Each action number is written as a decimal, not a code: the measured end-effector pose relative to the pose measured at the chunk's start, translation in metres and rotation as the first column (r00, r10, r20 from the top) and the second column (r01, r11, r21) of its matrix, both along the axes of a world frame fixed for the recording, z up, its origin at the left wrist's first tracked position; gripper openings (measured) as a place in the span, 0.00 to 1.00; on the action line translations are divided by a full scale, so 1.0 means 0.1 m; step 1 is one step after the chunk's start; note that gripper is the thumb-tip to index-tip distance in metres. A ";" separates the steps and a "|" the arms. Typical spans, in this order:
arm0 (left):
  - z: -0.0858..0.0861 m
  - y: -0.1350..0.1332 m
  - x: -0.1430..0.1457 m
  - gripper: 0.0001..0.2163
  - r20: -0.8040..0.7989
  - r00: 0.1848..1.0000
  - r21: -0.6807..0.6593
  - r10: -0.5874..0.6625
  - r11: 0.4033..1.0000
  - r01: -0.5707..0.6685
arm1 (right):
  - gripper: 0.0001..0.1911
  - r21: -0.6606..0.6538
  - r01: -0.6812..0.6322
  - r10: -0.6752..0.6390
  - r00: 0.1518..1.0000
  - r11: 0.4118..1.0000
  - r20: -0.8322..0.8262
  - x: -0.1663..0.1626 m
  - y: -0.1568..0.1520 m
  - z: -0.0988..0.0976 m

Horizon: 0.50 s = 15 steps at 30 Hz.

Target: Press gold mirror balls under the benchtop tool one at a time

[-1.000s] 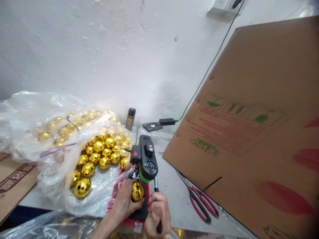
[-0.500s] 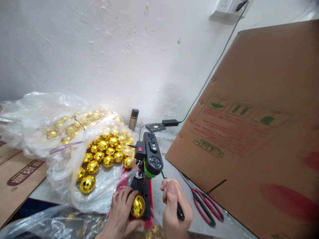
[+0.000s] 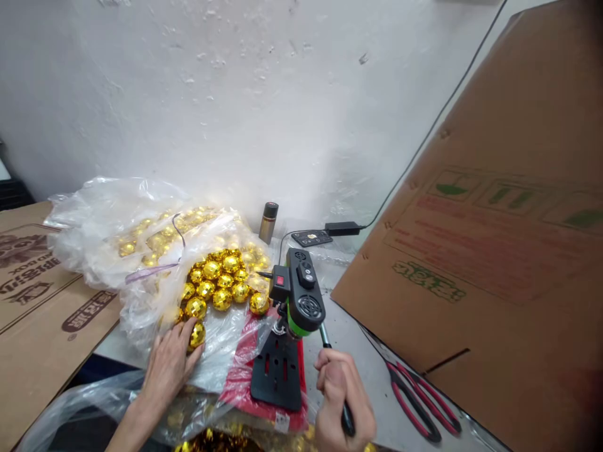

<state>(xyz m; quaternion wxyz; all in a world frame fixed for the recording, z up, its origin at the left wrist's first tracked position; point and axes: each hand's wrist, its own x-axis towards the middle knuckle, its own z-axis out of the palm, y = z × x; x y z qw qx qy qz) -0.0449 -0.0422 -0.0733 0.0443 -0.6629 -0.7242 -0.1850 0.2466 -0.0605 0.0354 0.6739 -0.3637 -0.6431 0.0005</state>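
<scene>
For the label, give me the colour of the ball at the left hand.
The ball is shiny, faceted gold, clearest in the head view.

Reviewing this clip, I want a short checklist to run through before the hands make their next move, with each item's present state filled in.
1. Left hand at a gold ball: ok, fingers and thumb are at its sides.
2. Left grip closed firmly: cannot tell.
3. Right hand on the black lever handle: ok, fingers wrapped around it.
4. Machine upright on its black base plate: ok.
5. Machine switched off: cannot tell from a still picture.
6. Scissors apart from the right hand: ok, they lie to its right, beside the large cardboard box.
</scene>
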 end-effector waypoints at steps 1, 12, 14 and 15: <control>0.00 0.06 0.00 0.21 0.053 0.998 -0.015 -0.021 1.000 0.022 | 0.17 0.000 -0.008 0.008 1.000 1.000 0.008 0.00 0.00 -0.01; 0.22 -0.41 0.62 0.26 0.826 0.553 -0.026 -0.107 0.974 0.227 | 0.05 -0.169 0.019 -0.043 0.989 0.985 -0.142 0.07 -0.01 -0.13; 0.13 -0.60 0.87 0.27 0.897 0.428 -0.007 -0.106 0.967 0.253 | 0.26 -0.318 -0.024 -0.059 0.967 0.948 -0.250 -0.02 -0.13 -0.36; 0.07 -0.68 0.99 0.27 0.904 0.408 0.019 -0.131 0.964 0.266 | 0.33 -0.405 -0.078 -0.037 0.962 0.911 -0.270 -0.10 -0.22 -0.50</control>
